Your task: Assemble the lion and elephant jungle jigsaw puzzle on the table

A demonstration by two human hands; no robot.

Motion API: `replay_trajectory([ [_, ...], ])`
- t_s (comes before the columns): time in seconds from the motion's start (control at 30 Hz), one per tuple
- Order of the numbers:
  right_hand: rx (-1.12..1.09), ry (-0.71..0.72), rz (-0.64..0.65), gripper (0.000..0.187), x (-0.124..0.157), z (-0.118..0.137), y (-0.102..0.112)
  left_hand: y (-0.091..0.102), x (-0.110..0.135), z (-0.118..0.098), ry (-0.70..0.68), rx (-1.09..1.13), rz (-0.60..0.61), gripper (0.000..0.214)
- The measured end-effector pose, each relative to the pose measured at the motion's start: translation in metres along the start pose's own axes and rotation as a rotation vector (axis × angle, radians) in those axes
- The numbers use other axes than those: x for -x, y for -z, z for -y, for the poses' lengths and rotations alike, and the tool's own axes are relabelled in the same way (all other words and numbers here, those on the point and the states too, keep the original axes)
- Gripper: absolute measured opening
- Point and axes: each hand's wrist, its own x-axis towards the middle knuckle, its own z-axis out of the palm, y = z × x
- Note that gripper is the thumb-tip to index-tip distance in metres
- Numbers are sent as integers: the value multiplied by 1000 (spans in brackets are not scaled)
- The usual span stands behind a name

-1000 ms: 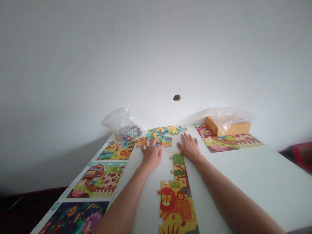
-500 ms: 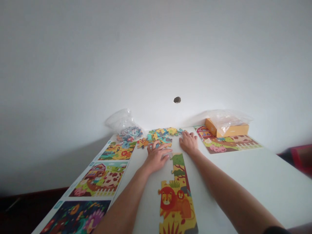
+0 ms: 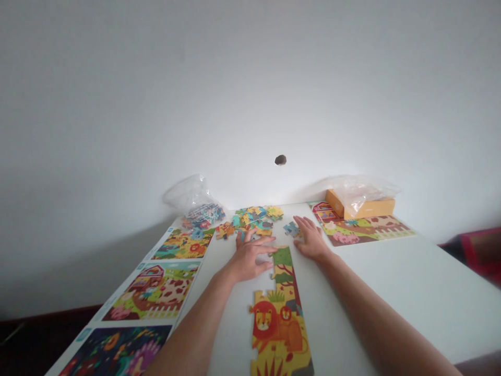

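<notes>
My left hand (image 3: 250, 257) lies with spread fingers just left of the top of a partly joined lion jigsaw puzzle (image 3: 279, 321), its fingertips by a pile of loose puzzle pieces (image 3: 250, 216). Beyond the puzzle's upper right corner, my right hand (image 3: 312, 240) is open, fingers stretched forward. A blue puzzle piece (image 3: 290, 228) lies on the table at its left side, beside the fingers and thumb. The joined strip shows two lions below and green tree foliage on top.
A clear bag of puzzle pieces (image 3: 205, 214) stands at the back left above a sheet of printed pictures (image 3: 156, 290). At the back right, an orange box (image 3: 370, 209) with a plastic bag (image 3: 358, 190) rests on a farm picture (image 3: 364, 232). A wall with a hole (image 3: 281, 160) rises behind.
My right hand has drawn the blue piece away from the pile, toward me, and now lies beside it. My left hand stays nearly in place. The view has shifted slightly.
</notes>
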Motion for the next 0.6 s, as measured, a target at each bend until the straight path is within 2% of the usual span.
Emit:
replay_trajectory([
  [0.1, -11, 18, 73, 75, -3, -3, 3, -1, -2, 1, 0, 33, 6, 40],
  [0.3, 24, -3, 35, 68, 0, 4, 10, -3, -6, 0, -77, 47, -40, 34],
  [0.4, 22, -10, 8, 67, 1, 4, 11, -4, -6, -3, -67, 23, -66, 31],
  [0.6, 30, 66, 86, 72, 0, 2, 11, -4, -4, -4, -97, 17, -100, 35],
])
